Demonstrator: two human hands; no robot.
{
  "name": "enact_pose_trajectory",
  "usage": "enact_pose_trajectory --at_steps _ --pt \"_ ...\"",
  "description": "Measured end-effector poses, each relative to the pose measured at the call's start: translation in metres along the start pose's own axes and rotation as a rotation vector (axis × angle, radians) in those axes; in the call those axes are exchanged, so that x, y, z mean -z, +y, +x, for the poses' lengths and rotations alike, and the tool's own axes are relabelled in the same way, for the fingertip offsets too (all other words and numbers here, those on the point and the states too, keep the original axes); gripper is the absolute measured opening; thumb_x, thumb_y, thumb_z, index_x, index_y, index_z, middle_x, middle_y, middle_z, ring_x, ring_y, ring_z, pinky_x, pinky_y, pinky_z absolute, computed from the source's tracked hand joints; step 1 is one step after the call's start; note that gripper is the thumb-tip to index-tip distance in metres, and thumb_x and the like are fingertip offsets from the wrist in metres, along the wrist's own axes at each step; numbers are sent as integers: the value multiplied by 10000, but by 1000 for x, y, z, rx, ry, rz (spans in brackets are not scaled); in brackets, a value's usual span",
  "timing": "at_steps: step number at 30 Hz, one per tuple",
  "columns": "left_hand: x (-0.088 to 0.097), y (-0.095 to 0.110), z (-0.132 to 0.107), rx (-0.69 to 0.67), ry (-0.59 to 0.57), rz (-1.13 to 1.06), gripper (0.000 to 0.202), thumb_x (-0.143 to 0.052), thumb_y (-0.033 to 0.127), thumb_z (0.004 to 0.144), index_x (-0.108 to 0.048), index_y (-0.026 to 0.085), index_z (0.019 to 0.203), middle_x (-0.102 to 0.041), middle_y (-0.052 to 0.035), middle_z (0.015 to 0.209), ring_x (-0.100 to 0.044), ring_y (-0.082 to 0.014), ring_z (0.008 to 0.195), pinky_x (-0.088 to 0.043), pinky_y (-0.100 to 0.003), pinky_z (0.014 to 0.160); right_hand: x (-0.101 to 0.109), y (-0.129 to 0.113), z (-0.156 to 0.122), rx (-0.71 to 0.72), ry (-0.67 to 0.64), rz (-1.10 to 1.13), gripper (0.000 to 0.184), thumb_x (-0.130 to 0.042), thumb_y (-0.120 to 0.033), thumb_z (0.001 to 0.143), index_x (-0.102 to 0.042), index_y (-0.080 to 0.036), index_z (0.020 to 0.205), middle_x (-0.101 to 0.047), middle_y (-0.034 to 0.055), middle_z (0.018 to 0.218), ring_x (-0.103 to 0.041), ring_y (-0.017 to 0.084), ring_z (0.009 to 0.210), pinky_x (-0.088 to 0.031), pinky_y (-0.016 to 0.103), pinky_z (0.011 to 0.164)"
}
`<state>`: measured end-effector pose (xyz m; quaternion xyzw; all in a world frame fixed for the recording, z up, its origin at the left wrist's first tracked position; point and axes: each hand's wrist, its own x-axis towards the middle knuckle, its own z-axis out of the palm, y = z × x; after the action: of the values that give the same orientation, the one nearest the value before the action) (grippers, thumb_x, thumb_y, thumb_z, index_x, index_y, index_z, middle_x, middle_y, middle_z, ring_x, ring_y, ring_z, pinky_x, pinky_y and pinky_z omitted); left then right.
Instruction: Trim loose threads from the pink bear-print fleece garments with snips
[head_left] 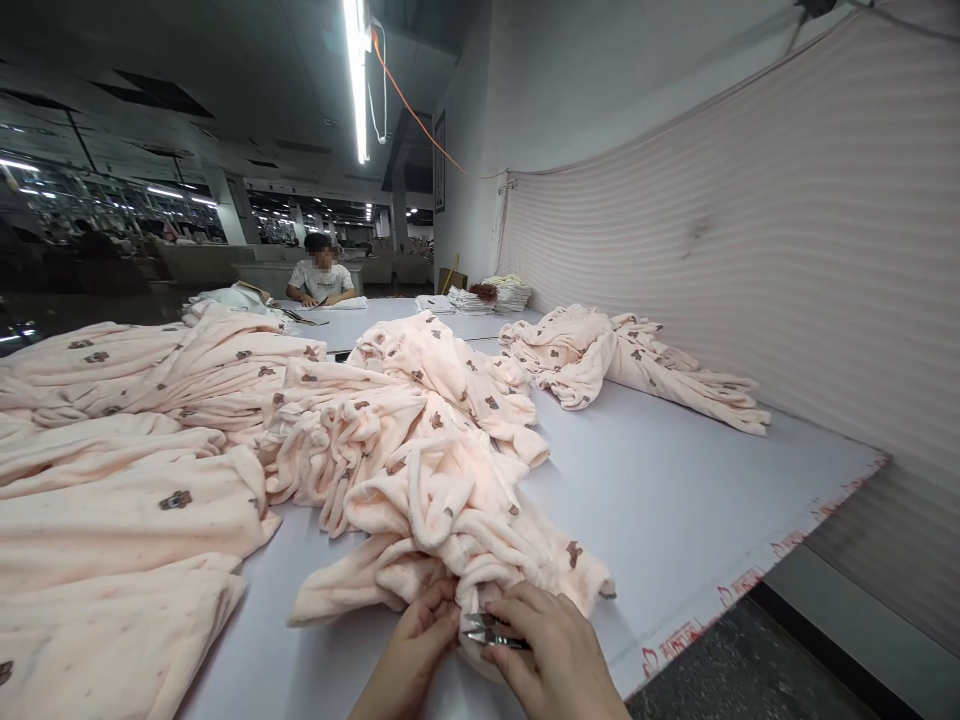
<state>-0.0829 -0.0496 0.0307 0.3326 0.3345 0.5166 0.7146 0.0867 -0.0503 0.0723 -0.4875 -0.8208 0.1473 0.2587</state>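
A pale pink plush garment (480, 510) with small brown bear motifs lies bunched in front of me, one end drawn toward the table's near side. My right hand (551, 645) is closed around small thread snips (491, 632), whose metal blades point left over the cloth. Just left of the blades, my left hand (424, 635) pinches the garment's edge between thumb and fingers. Whether a thread lies between the blades is too small to tell.
More pink garments (112, 500) are heaped on the left and middle of the white table (675, 510). Another garment (600, 350) lies at the back right by a draped sheet (735, 230). Folded cloth stacks (510, 293) stand at the far end, where a person (322, 275) sits.
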Motion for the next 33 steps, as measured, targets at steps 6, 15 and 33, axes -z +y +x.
enact_pose_trajectory --at_steps 6,15,33 --pt "21 -13 10 -112 66 194 228 -666 368 718 -667 223 894 -702 -38 966 -603 -257 965 -459 -358 820 6 9 3 -53 -8 107 173 -615 -227 836 -704 -321 950 -713 -6 923 -657 218 862 -445 287 719" --pt "-3 7 16 -150 202 171 400 -652 425 793 -649 239 1148 -647 -59 1246 -485 -299 1253 -323 -451 1092 -4 23 20 -195 166 556 215 -597 -282 836 -660 -202 1025 -692 70 1054 -622 241 999 -461 333 872" --pt "-26 30 45 -528 438 34 358 -566 352 877 -569 295 1231 -650 -39 1234 -580 -224 1162 -476 -386 999 14 55 -15 -272 335 525 203 -540 -358 880 -626 -197 969 -651 38 896 -610 187 812 -483 258 716"
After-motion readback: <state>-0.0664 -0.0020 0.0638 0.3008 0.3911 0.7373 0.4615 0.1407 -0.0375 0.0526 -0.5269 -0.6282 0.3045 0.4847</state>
